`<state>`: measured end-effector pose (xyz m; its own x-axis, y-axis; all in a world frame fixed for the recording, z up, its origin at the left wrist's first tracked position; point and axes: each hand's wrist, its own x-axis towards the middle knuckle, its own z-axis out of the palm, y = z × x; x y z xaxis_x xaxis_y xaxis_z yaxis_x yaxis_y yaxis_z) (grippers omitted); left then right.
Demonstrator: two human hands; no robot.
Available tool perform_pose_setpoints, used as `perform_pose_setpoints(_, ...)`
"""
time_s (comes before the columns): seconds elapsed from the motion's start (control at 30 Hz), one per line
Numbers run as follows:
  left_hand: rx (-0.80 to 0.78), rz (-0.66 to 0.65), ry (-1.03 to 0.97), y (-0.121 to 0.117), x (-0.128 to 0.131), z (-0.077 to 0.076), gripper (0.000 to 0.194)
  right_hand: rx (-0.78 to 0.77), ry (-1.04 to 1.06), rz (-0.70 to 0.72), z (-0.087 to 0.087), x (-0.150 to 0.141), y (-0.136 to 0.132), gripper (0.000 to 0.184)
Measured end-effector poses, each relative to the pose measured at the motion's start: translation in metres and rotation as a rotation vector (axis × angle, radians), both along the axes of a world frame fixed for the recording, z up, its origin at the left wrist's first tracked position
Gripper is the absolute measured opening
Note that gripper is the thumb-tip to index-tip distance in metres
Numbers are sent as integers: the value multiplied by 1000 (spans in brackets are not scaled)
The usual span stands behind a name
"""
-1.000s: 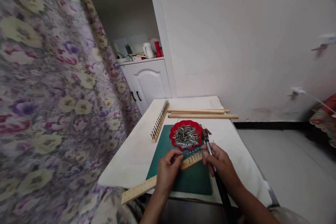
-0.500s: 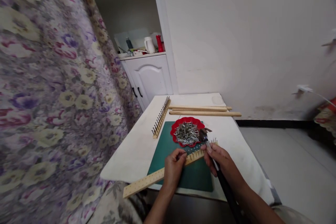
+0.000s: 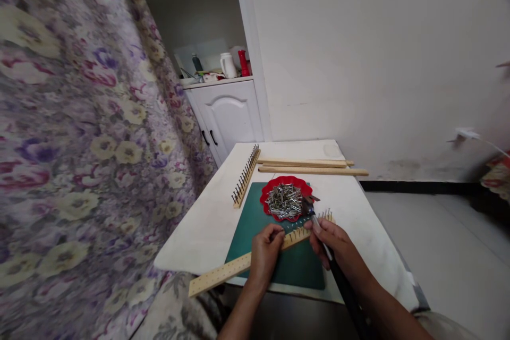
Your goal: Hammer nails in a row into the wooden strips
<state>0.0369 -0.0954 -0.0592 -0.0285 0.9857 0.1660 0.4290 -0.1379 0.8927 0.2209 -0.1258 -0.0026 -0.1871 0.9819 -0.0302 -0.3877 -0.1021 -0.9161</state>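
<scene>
A wooden strip point(image 3: 223, 271) lies slantwise over the green mat, its near left end jutting past the table edge. Small holes dot its left part, and nails point(image 3: 297, 233) stand in rows toward its right end. My left hand point(image 3: 266, 249) rests over the strip with thumb and forefinger pinched at the row's end, on what looks like a nail, mostly hidden by the fingers. In my right hand point(image 3: 332, 239) is a claw hammer point(image 3: 338, 281), gripped on its metal shaft just below the head. The hammer's head is up beside a red scalloped bowl point(image 3: 265, 191) full of loose nails point(image 3: 285, 201).
Under the bowl and strip is a green cutting mat point(image 3: 295, 271) on the white-covered table point(image 3: 191, 239). A nail-studded strip point(image 3: 246, 178) stands at the left rear. Bare wooden strips point(image 3: 313, 170) lie along the back. A floral curtain point(image 3: 99, 170) hangs at left.
The view has shifted slightly. Both hands, the hammer and the wooden strip hold nearly the same positions relative to one another.
</scene>
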Motion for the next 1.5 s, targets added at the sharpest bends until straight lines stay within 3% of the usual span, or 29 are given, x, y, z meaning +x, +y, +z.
perform_pose_setpoints(0.23, -8, -2, 16, 1, 1, -2, 16, -29, -11, 104, 0, -3, -2, 32)
perform_pose_setpoints(0.5, -22, -29, -23, -1, 1, 0, 16, -50, -36, 254, -6, -26, -3, 33)
perform_pose_setpoints(0.83, -34, -16, -26, 1, 0, -7, 15, -70, -75, 261, -14, -30, 0, 30)
perform_pose_setpoints(1.5, -35, -8, -19, -3, 0, 1, 15, -94, -59, 262, -12, -33, -6, 33)
